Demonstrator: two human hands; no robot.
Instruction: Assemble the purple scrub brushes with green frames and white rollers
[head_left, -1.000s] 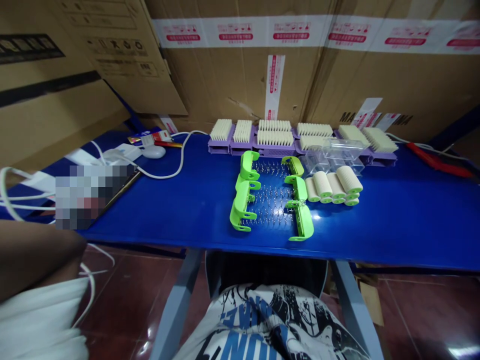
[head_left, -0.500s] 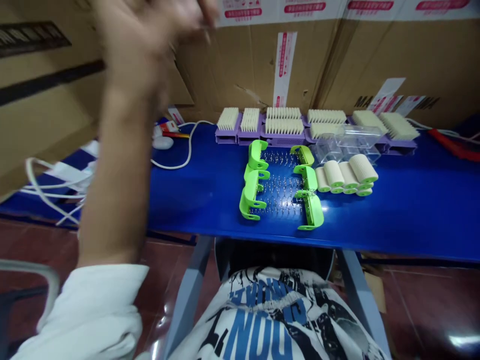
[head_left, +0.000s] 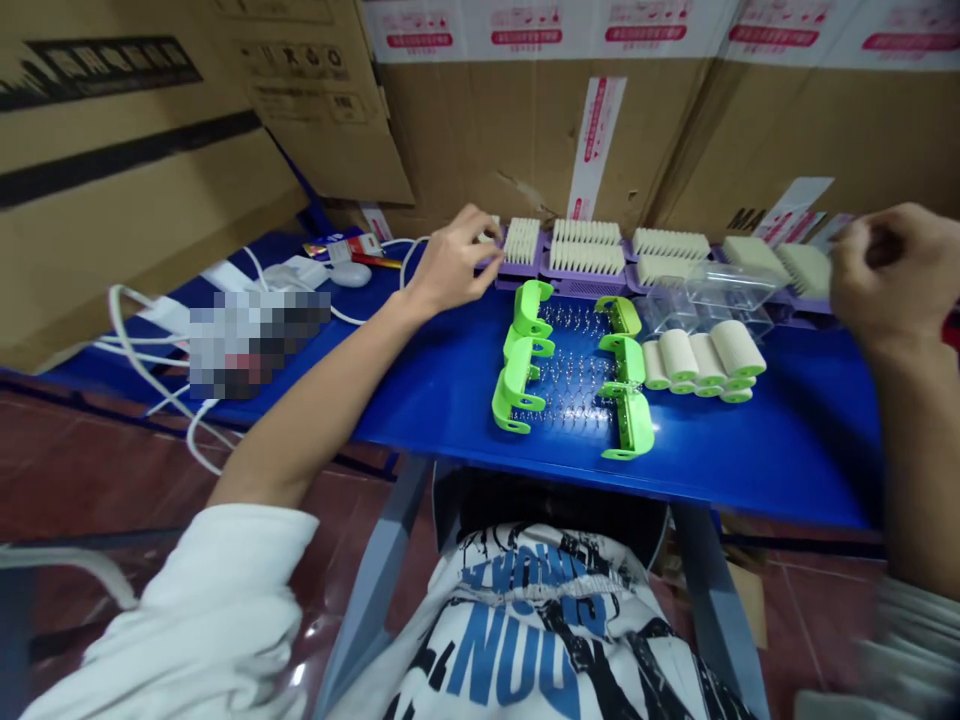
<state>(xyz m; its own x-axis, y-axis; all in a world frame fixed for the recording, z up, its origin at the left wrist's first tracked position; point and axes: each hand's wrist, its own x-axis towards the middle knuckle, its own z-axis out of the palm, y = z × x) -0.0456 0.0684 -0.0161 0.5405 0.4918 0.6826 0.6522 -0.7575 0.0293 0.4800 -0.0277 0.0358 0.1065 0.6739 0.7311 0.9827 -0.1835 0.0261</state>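
My left hand [head_left: 459, 262] is at the left end of a row of purple holders [head_left: 581, 285] topped with cream toothed blocks [head_left: 587, 258]. Its thumb and fingers are apart around the leftmost block, which they partly cover; whether they touch it I cannot tell. At the row's right end, my right hand [head_left: 892, 265] is raised beside the last cream block [head_left: 804, 270]. Those fingers curl round a dark hollow, and their tips are hidden. Between my arms lie bright green end brackets [head_left: 517, 385] in two columns, with thin metal springs [head_left: 570, 365] strung between them.
Cream rollers with green ends [head_left: 679, 355] are stacked right of the brackets, before clear plastic boxes [head_left: 712, 290]. White cables [head_left: 127, 315], a white mouse [head_left: 350, 275] and a blurred patch [head_left: 255, 345] are at left. Cardboard boxes [head_left: 487, 130] wall the blue table's [head_left: 817, 430] back.
My left hand has come down from high at the upper left to the row's left end. My right hand has entered at the right. The view has shifted slightly.
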